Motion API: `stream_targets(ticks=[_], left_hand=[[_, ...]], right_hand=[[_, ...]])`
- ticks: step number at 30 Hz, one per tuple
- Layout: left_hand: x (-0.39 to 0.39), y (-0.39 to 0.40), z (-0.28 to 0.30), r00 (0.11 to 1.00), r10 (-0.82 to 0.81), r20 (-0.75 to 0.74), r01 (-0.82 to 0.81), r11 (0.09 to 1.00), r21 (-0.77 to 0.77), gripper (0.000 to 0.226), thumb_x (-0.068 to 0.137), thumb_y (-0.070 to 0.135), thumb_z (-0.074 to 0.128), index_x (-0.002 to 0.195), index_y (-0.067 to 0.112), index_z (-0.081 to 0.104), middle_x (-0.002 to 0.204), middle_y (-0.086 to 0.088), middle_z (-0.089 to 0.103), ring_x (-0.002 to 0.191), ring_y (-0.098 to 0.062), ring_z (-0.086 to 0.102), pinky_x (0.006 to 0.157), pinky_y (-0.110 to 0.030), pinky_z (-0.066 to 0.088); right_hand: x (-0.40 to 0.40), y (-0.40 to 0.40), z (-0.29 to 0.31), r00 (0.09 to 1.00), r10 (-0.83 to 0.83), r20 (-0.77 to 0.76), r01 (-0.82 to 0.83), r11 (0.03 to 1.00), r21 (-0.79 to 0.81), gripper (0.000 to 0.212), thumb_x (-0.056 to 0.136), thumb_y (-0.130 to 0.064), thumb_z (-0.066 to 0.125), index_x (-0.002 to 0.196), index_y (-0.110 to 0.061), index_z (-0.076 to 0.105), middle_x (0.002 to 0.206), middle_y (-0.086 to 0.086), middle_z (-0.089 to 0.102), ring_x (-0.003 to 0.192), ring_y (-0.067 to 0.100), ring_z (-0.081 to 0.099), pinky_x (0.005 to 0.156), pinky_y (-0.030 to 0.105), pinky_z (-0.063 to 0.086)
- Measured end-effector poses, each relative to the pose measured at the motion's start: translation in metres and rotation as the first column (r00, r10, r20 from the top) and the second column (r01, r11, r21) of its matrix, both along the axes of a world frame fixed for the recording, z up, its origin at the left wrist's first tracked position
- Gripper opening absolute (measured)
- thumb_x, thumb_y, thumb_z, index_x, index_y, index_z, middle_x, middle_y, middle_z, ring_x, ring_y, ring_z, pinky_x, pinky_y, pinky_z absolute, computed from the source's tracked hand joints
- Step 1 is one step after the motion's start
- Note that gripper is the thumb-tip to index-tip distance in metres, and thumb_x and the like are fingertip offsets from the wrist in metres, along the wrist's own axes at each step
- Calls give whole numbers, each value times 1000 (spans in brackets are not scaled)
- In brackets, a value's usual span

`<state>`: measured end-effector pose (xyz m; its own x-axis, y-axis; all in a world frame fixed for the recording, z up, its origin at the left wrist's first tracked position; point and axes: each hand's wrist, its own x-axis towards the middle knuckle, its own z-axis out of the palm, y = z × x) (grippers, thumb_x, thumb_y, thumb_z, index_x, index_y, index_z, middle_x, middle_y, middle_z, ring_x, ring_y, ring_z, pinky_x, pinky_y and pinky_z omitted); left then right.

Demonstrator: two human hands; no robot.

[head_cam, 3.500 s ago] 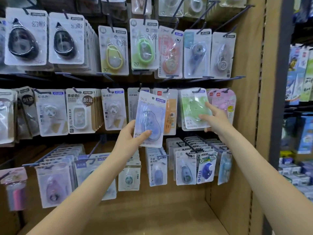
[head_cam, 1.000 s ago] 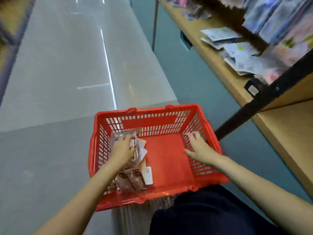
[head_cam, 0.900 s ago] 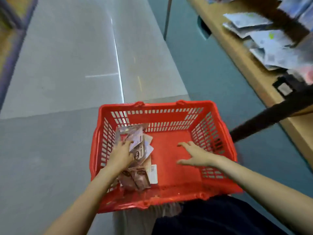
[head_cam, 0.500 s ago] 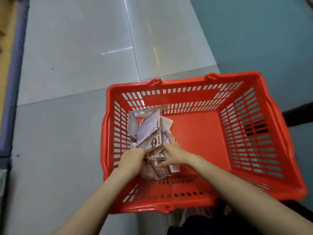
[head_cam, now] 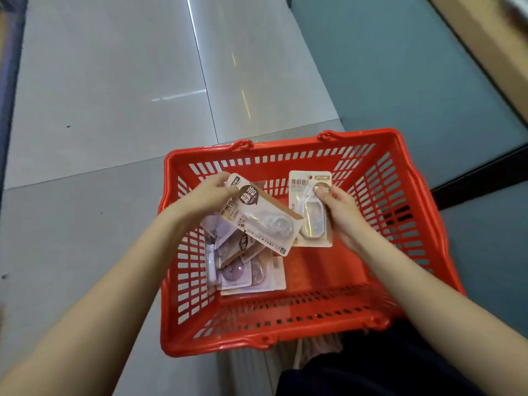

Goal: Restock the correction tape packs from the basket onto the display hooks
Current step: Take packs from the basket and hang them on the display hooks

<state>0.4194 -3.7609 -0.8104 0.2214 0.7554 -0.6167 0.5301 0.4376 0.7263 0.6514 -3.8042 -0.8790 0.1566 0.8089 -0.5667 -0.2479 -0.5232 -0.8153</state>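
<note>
Holding packs over red basket [head_cam: 400, 318], left hand [head_cam: 208, 195] several, right hand [head_cam: 340, 210] one

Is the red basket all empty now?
No, the red basket still has a pile of packs lying in its left side, below the pack in the left hand.

one red basket [head_cam: 400, 212], two hands, two lifted tape packs, a loose heap [head_cam: 243, 267] uncountable in the basket

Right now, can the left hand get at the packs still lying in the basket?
Probably not: the left hand already grips a tilted pack that hangs over the loose packs.
</note>
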Motion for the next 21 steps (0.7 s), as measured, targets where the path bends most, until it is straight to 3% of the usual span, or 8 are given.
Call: stream_targets(ticks=[3, 7, 10, 13, 17, 21], left_hand=[[11, 9, 29, 1000, 15, 17, -16, 996, 84, 22, 91, 4, 46, 112, 9, 51, 99, -10, 63, 78, -17, 63, 64, -24, 52], [47, 14, 92, 986, -102, 128, 65, 962, 266, 18, 89, 4, 52, 103, 14, 56, 85, -4, 64, 67, -13, 61, 52, -11, 49], [87, 8, 154, 951, -184, 250, 66, 906, 417, 14, 89, 9, 59, 103, 13, 60, 84, -3, 63, 69, -8, 58, 58, -10, 48], [121, -7, 212, 889, -200, 413, -34, 868, 495, 7, 87, 11, 62, 84, 17, 61, 76, 1, 62, 66, -6, 60, 60, -15, 50], [162, -40, 279, 776, -236, 585, -112, 861, 496, 5, 87, 16, 63, 83, 17, 64, 68, 8, 69, 64, -5, 64, 58, -18, 48], [208, -84, 331, 638, -341, 690, -30, 885, 465, 15, 90, 14, 58, 104, 10, 62, 86, 0, 72, 74, -9, 67, 66, -21, 52]], right_hand=[[33, 6, 47, 997, -51, -54, 56, 995, 81, 14, 95, -11, 48, 102, -8, 60, 88, 4, 71, 74, 15, 68, 68, 29, 56], [62, -8, 136, 990, 43, -131, -18, 983, 182, 14, 93, -12, 49, 101, -8, 59, 90, 6, 70, 77, 17, 67, 75, 32, 55], [72, -28, 210, 983, 81, -165, -30, 956, 292, 24, 84, -16, 54, 107, -9, 61, 103, 8, 68, 91, 20, 65, 89, 34, 51], [76, -50, 273, 995, 50, -91, -11, 923, 385, 31, 81, -17, 57, 111, -9, 62, 115, 11, 64, 103, 23, 60, 97, 38, 45], [86, -93, 340, 993, -75, 91, 18, 858, 513, 19, 86, -13, 57, 102, -7, 67, 99, 7, 71, 86, 16, 68, 75, 27, 57], [117, -151, 397, 942, -322, 98, 188, 744, 641, 15, 91, -8, 54, 98, -7, 66, 89, 2, 73, 76, 10, 68, 65, 21, 55]])
